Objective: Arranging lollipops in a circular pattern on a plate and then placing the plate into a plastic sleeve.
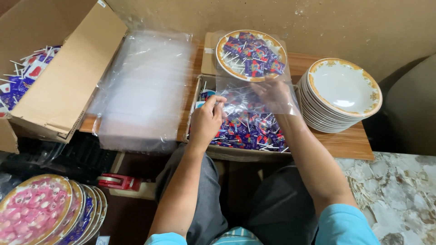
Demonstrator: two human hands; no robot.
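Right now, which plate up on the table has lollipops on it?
The single plate at the back, just beyond the right hand, is heaped with purple-wrapped lollipops. The stack of plates to its right shows only an empty white top plate.

Two bare hands show, the left hand point(205, 121) and the right hand point(274, 94). One plate heaped with lollipops point(250, 55). One stack of empty plates point(339, 95), too close-packed to count. Two cardboard boxes of lollipops: the large box point(59, 86) and the shallow box point(240, 131). One pile of clear bags point(143, 86). One red tape dispenser point(119, 182).
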